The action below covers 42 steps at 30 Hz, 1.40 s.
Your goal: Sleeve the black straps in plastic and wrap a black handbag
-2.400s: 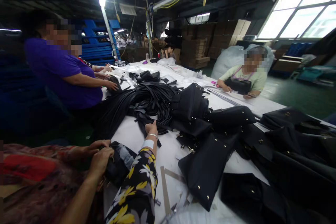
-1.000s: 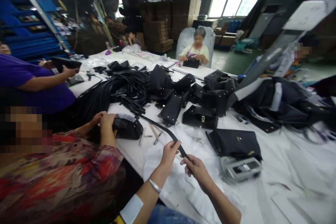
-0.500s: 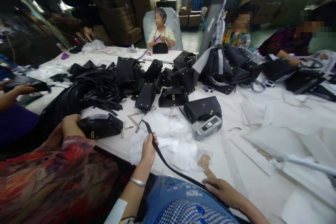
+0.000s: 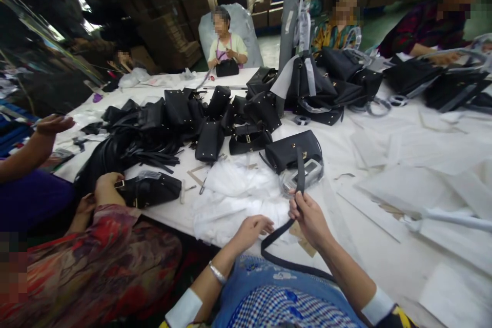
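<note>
My right hand [image 4: 309, 217] is closed around a narrow black strap [image 4: 301, 173], whose free end sticks up past my fingers. From there the strap loops down and across the front of my denim apron [image 4: 253, 266]. Beside the loop, my left hand [image 4: 251, 230] has loosely bent fingers with nothing seen in them, over crumpled white tissue paper [image 4: 234, 200]. Just beyond my right hand lies a black handbag [image 4: 290, 151] with gold fittings. A grey-and-white device in clear plastic [image 4: 307, 170] rests against its front, partly covered by the strap.
Black bags [image 4: 209, 141] and a heap of black straps [image 4: 111, 151] fill the table's middle and left. A co-worker's hand [image 4: 109, 187] is on a black bag [image 4: 154, 189] at my left. White sheets [image 4: 430, 195] spread on the right. More people sit across the table.
The strap has passed from my left hand to my right, which has risen from the table edge. My left hand has moved right and let go. The co-worker's hand at far left has risen.
</note>
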Motion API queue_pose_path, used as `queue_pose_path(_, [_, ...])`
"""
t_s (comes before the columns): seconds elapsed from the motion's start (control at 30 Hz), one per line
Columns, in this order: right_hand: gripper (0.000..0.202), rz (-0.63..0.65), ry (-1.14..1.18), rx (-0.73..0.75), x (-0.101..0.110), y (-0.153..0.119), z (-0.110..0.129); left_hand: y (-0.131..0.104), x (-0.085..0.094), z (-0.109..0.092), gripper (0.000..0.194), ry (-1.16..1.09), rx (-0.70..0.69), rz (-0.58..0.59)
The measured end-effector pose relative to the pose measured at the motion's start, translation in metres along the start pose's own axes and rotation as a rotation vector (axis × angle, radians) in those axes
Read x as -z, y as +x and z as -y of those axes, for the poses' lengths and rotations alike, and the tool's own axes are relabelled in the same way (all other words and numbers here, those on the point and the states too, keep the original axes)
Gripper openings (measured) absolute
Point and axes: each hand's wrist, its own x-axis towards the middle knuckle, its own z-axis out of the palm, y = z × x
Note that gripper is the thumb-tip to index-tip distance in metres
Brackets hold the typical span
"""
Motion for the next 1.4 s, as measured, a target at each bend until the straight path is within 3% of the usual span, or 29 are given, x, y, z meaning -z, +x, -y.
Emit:
queue_pose_path(0.13, [0.031,-0.057,-0.058,-0.017,0.011,-0.011,0.008,0.059,0.06,0.005,0.01,0.151,-0.033,-0.344])
queue_pose_path(0.23, [0.037,-0.086,-0.139,-0.089,0.017,-0.02,0.006,0.107,0.092,0.005,0.002,0.214,-0.045,-0.469])
queue_pose_path(0.3, [0.04,-0.115,-0.156,-0.12,0.019,-0.025,0.0,0.138,0.099,0.005,0.007,0.24,-0.045,-0.493])
queue_pose_path(0.4, [0.04,-0.165,-0.137,-0.133,0.019,-0.03,-0.012,0.176,0.097,0.005,0.018,0.248,-0.033,-0.5])
queue_pose_path(0.57, [0.034,-0.2,-0.118,-0.126,0.02,-0.03,-0.027,0.213,0.099,0.0,0.017,0.149,0.017,-0.453])
queue_pose_path(0.7, [0.035,-0.195,-0.121,-0.112,0.022,-0.027,-0.031,0.219,0.113,-0.016,0.028,-0.028,0.004,-0.404])
queue_pose_path(0.87, [0.035,-0.139,-0.148,-0.124,0.017,-0.014,-0.033,0.195,0.123,-0.039,0.025,-0.192,-0.08,-0.351])
queue_pose_path(1.13, [0.036,-0.101,-0.137,-0.059,0.002,0.018,-0.03,0.159,0.111,-0.061,0.033,-0.288,-0.153,-0.28])
queue_pose_path(1.27, [0.038,-0.103,-0.114,-0.092,0.007,0.017,-0.032,0.165,0.105,-0.072,0.036,-0.293,-0.19,-0.294])
queue_pose_path(1.4, [0.037,-0.129,-0.091,-0.138,0.019,0.006,-0.035,0.186,0.113,-0.109,0.036,-0.221,-0.316,-0.37])
